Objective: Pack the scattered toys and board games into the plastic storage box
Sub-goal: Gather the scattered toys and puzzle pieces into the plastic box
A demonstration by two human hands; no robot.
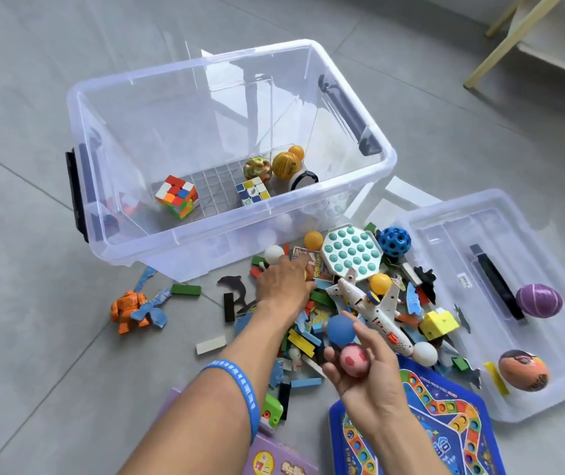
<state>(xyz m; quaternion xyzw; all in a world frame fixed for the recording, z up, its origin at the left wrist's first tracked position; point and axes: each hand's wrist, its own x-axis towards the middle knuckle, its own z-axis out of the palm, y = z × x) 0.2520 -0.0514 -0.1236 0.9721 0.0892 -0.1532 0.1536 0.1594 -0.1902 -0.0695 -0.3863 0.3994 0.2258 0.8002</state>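
Note:
The clear plastic storage box [308, 195] stands on the floor with two puzzle cubes [176, 197], several balls [286, 165] and a black ring inside. In front of it lies a heap of toys: a white toy plane [370, 306], a teal pop-it board [351, 253], coloured blocks and small balls. My left hand [283, 281] reaches palm down into the heap near a white ball [273, 253]; what its fingers grip is hidden. My right hand [360, 368] holds a blue ball [341, 331] and a pink ball [353, 361] above the heap.
The box's lid [445, 231] lies upside down at the right with a purple egg [539, 300] and an orange egg [524, 370] on it. An orange robot figure [129, 308] lies at the left. A blue board game [445, 426] and a purple box [274, 457] lie near me.

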